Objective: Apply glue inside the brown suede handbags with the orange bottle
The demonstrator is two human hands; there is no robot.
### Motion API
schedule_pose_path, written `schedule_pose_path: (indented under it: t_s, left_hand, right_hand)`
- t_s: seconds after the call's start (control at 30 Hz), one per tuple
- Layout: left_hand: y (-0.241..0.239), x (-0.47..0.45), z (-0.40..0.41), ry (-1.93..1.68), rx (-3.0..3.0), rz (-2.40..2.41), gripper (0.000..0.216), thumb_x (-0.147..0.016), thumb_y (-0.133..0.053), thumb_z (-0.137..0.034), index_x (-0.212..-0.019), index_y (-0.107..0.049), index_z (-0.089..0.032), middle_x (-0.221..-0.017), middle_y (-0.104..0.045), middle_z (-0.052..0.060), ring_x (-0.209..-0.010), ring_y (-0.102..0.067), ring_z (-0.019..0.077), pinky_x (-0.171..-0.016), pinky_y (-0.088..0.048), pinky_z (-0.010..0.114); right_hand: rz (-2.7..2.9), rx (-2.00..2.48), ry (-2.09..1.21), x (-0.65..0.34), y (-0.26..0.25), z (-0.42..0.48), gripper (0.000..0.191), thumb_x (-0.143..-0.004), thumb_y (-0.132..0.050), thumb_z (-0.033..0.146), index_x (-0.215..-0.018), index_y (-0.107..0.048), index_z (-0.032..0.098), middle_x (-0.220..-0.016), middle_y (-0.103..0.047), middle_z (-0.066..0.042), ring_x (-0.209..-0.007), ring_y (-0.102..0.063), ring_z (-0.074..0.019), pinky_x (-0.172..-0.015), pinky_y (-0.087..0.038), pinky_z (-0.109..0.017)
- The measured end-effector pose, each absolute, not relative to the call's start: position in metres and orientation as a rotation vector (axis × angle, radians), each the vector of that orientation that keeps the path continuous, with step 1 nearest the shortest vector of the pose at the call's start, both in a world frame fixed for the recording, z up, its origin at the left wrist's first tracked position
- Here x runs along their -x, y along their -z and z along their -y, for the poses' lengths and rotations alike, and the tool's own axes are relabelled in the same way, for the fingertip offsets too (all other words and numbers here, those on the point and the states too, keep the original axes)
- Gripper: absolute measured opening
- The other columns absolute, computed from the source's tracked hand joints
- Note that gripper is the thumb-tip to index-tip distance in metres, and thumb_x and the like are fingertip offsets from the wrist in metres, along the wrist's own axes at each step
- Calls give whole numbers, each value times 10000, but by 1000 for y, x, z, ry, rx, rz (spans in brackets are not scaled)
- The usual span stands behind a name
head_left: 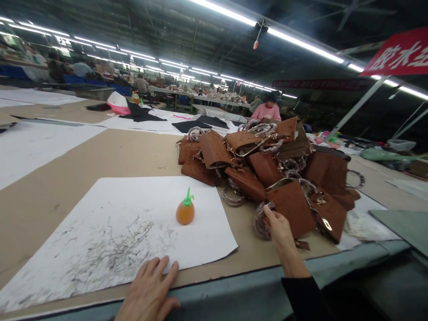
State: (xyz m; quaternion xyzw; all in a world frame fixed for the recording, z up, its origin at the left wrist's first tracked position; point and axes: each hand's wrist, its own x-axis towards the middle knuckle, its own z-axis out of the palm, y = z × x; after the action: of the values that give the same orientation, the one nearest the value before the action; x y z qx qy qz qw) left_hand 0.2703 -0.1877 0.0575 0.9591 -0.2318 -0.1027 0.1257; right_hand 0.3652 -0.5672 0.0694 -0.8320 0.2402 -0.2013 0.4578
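My left hand (152, 285) lies flat with fingers spread on the near edge of a white paper sheet (127, 191). Dark glue-like smears mark that sheet. On it stands a round squeeze bottle (185, 212) of orange liquid with a green nozzle. My right hand (278, 225) is closed on the plastic-wrapped round handle (261, 221) of a brown handbag (294, 207) at the near side of a heap. Part of the handle is hidden behind my fingers. More brown handbags (214, 149) with wrapped ring handles and metal fittings are piled behind it.
Black cut pieces (200, 124) and a pink bowl (118, 104) lie farther back on the table. A person in pink (267, 111) is behind the heap. A grey-green board (401, 223) is at the right, and a red sign (397, 53) hangs above.
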Motion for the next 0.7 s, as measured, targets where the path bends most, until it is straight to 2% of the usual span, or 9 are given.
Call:
schedule_pose_path:
  t_s: [0.1, 0.17, 0.27, 0.37, 0.43, 0.5, 0.57, 0.63, 0.7]
  left_hand:
    - [-74, -282, 228, 479, -2634, 770, 596, -764, -635, -340, -1335, -498, -241, -1421, -437, 87, -1271, -443, 299, -1065, -366, 445]
    - [-75, -286, 250, 509, -2555, 847, 673, -744, -661, -346, -1372, -447, -233, -1431, -423, 92, -1279, -430, 300, -1068, -362, 442]
    - [-61, -286, 268, 475, -2552, 882, 773, -698, -705, -438, -1390, -414, -254, -1436, -419, 103, -1293, -392, 359, -1056, -341, 532]
    - [-48, -281, 271, 435, -2557, 868, 767, -697, -685, -531, -1375, -432, -277, -1450, -398, 112, -1312, -350, 384, -1051, -305, 590]
    - [-46, -278, 269, 407, -2543, 854, 725, -725, -637, -579, -1360, -451, -283, -1452, -396, 106, -1318, -344, 369, -1062, -291, 582]
    - [-48, -276, 267, 384, -2532, 845, 687, -750, -594, -602, -1348, -462, -291, -1450, -402, 91, -1317, -347, 354, -1070, -287, 567]
    - [-51, -276, 267, 370, -2531, 848, 660, -764, -578, -597, -1342, -463, -300, -1450, -402, 78, -1314, -350, 347, -1072, -286, 560]
    - [-51, -276, 268, 358, -2539, 857, 654, -764, -587, -584, -1339, -462, -300, -1452, -398, 75, -1313, -348, 350, -1069, -290, 559]
    - [-49, -277, 268, 330, -2546, 866, 656, -760, -597, -578, -1336, -463, -293, -1447, -404, 75, -1306, -352, 351, -1064, -296, 555]
  right_hand:
    - [-571, 1891, 468, -373, -63, 557, 213, -972, -579, 336, -904, -597, 135, -822, -592, -21, -650, -595, -164, -594, -525, -302]
    - [-578, 1840, 488, -370, -63, 555, 236, -966, -588, 345, -856, -588, 136, -754, -569, 1, -571, -562, -141, -529, -500, -266]
    - [-612, 1816, 584, -352, -76, 558, 335, -968, -549, 430, -773, -536, 157, -607, -461, 54, -423, -434, -102, -404, -385, -211]
    - [-634, 1879, 690, -319, -103, 564, 409, -913, -498, 571, -750, -496, 196, -517, -349, 82, -390, -360, -117, -368, -294, -219]
    - [-654, 2007, 698, -292, -126, 567, 413, -819, -584, 602, -729, -539, 202, -511, -415, 49, -416, -386, -145, -378, -301, -246]
    - [-636, 2156, 650, -266, -143, 568, 386, -741, -643, 590, -752, -624, 205, -547, -515, 1, -505, -479, -200, -444, -366, -276]
    - [-563, 2287, 617, -245, -147, 570, 405, -705, -635, 591, -869, -681, 224, -766, -650, -54, -754, -592, -288, -603, -453, -307]
    - [-333, 2522, 566, -229, -135, 572, 391, -781, -575, 568, -964, -686, 241, -919, -678, -75, -877, -617, -312, -664, -481, -311]
    - [24, 2708, 432, -219, -110, 576, 325, -879, -505, 491, -1009, -679, 249, -854, -685, -66, -760, -651, -270, -604, -497, -285]
